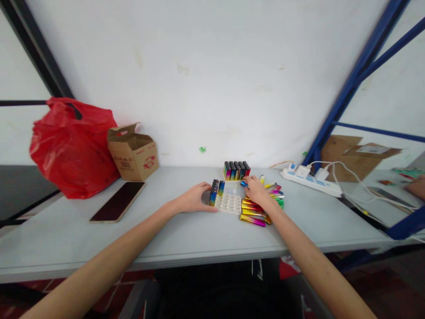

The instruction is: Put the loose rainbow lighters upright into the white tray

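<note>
A white tray with rows of round sockets [229,203] lies on the table, with several blue-and-yellow lighters [213,195] upright at its left end. My left hand [195,198] is closed around that end, thumb in front and fingers behind. Just right of the tray, my right hand [255,189] pinches a blue lighter [244,183], its tip pointing left. Beneath and beside this hand is a loose pile of shiny lighters [253,212] in gold, red, purple and green, partly hidden by the wrist. Behind the tray stands a full block of upright lighters [237,170] with dark tops.
On the left are a phone [117,202], an open cardboard box [134,153] and a red plastic bag [75,146]. A white power strip [312,181] with plugs and cables lies right, before a blue metal frame [348,88]. Another person's hand [419,186] shows at the far right.
</note>
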### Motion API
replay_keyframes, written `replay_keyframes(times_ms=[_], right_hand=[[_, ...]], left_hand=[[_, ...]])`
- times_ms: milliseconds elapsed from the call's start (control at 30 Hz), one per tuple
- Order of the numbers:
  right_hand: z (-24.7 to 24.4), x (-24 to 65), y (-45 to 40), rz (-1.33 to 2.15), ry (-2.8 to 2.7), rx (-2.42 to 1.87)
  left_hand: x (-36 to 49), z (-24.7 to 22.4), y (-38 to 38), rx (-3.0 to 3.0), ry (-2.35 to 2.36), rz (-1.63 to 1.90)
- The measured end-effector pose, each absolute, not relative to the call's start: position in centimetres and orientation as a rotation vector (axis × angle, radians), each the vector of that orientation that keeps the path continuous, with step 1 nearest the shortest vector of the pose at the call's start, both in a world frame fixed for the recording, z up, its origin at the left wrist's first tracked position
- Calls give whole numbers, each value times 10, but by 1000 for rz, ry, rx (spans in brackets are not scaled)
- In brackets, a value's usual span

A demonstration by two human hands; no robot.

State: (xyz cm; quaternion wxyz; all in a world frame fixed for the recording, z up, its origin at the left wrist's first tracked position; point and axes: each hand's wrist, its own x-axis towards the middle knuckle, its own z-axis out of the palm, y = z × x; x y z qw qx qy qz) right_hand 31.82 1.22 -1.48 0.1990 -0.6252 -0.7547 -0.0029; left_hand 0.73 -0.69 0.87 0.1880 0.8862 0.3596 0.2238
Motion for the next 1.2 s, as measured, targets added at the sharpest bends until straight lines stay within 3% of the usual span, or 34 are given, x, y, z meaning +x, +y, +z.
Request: replay_keyframes(times_ms=[167, 400, 667, 1200], right_hand=[[-16, 318, 14, 63, -2008, -1489], [-6, 294, 2, 623, -1790, -1270], [9, 275, -18, 283, -1842, -1290], [10, 267, -20, 180, -1811, -1360]], left_hand=[[8, 9, -6, 2508, 1011, 629], [8, 7, -5, 2507, 1000, 651], [8, 7, -6, 2502, 999, 649], [8, 7, -5, 2511, 1003, 645]])
